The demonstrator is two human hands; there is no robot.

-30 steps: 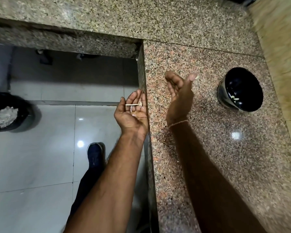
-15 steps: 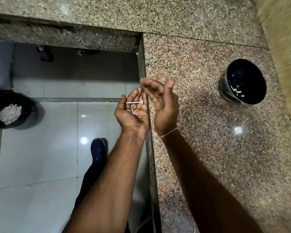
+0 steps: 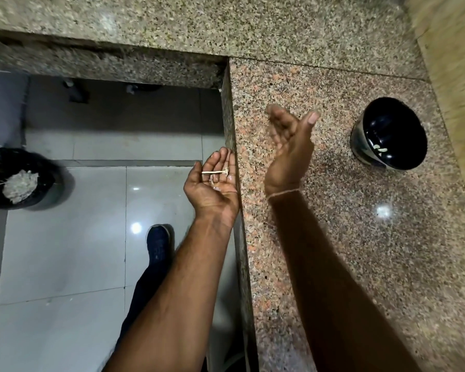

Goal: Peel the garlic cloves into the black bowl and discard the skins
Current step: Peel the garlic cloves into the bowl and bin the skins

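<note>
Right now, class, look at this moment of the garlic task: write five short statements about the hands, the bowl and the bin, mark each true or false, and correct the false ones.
1. The left hand is palm up with a thin garlic stem and skin scraps lying on it. True.
2. The right hand grips a garlic clove. False: it is open over the granite counter and holds nothing visible.
3. The black bowl stands on the floor. False: it stands on the counter, to the right of the right hand.
4. A few pale pieces lie inside the bowl. True.
5. The black bin stands on the counter. False: it is on the floor, at far left.
</note>
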